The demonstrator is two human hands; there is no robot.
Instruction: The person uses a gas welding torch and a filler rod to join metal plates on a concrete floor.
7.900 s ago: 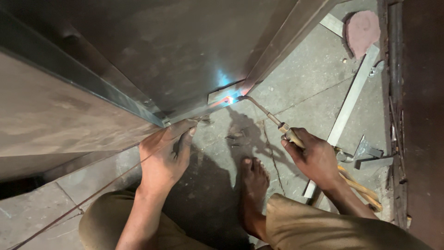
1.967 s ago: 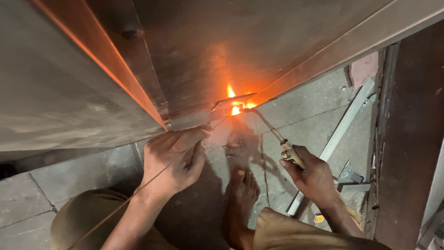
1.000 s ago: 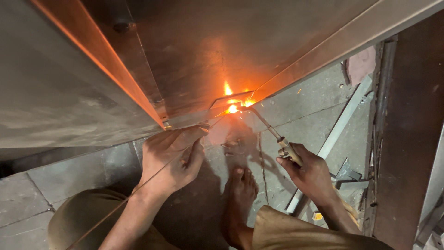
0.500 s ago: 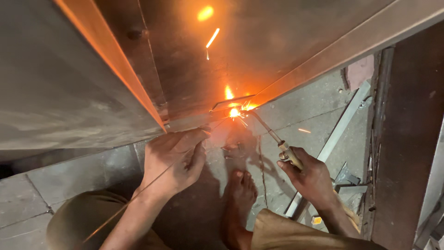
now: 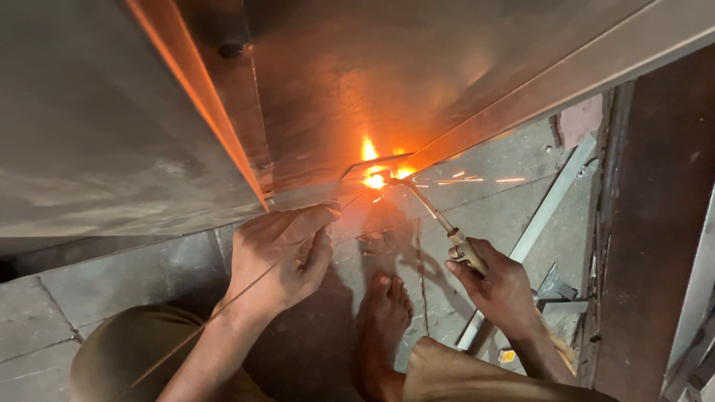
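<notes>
A large steel sheet panel [image 5: 417, 74] stands in front of me, with an orange glow and sparks [image 5: 375, 179] at its lower corner joint. My right hand [image 5: 499, 286] grips a wooden-handled welding rod holder [image 5: 454, 240], and its thin tip reaches up into the glow. My left hand [image 5: 279, 253] presses against the panel's bottom edge just left of the glow, with a thin wire [image 5: 223, 313] running under its fingers toward the joint. My bare foot [image 5: 383, 320] rests on the floor between both hands.
A long pale metal bar [image 5: 547, 208] lies on the concrete floor [image 5: 45, 313] to the right, with small metal brackets [image 5: 558, 290] by its near end. A dark upright panel [image 5: 655, 223] closes off the right side. A folded steel edge [image 5: 201, 119] juts out on the left.
The glow at the joint went from blue-white to orange. Sparks that flew upward half a second ago now streak to the right. Both hands have hardly moved.
</notes>
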